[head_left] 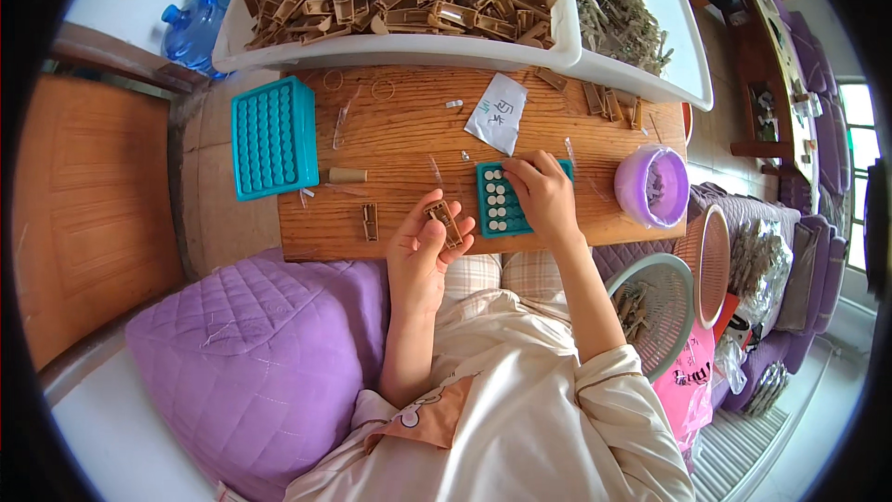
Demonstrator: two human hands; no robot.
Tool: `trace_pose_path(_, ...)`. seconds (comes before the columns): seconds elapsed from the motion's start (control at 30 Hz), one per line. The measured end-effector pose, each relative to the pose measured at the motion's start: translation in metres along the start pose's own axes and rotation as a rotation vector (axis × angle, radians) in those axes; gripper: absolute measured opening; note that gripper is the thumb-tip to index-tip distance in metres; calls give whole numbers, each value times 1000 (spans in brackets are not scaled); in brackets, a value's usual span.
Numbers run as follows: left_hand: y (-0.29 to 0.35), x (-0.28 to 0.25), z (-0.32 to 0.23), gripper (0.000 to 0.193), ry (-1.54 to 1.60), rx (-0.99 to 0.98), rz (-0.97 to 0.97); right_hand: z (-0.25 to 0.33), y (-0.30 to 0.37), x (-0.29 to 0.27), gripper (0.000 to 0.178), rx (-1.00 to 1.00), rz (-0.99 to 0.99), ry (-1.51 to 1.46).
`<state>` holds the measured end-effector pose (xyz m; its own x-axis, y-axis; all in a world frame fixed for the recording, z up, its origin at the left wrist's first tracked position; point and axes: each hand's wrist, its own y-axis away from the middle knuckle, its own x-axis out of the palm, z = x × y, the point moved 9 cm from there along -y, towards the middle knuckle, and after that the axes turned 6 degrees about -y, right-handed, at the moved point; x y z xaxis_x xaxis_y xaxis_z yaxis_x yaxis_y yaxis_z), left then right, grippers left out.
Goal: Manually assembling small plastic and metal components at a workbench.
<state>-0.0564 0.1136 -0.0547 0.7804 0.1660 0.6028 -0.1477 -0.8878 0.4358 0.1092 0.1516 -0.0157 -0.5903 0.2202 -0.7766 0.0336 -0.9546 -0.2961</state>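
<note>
My left hand (423,249) holds a small brown hollow plastic piece (444,223) between thumb and fingers, its open side facing up. To the right of it, a small teal tray (483,207) lies near the table's front edge, with white round discs (497,199) in its left compartments. Over the tray's far side is my right hand (541,191), its fingers pinched together at the compartments; whatever they hold is hidden. Part of the tray is covered by that hand. Another brown piece (370,221) lies on the table left of my left hand.
A white bin (400,58) piled with brown pieces and another bin (650,82) of greyish parts stand at the back. A teal tray stack (274,139) is at left, beside a tan cylinder (347,175). A purple bowl (624,188) and a grey basket (683,302) are at right.
</note>
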Motion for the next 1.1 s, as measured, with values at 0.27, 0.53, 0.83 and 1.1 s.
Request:
trace_pose_path(0.27, 1, -8, 6, 41, -81, -37, 26, 30, 0, -15, 13, 59, -64, -221)
trace_pose_path(0.53, 1, 6, 14, 37, -30, -53, 127, 84, 14, -11, 19, -98, -28, -476)
trace_pose_path(0.83, -1, -6, 21, 26, -211, -84, 76, 9, 4, -11, 17, 147, -69, -235)
trace_pose_path(1.1, 0, -3, 16, 26, -220, -45, 96, 12, -3, 8, 7, 64, 61, 0)
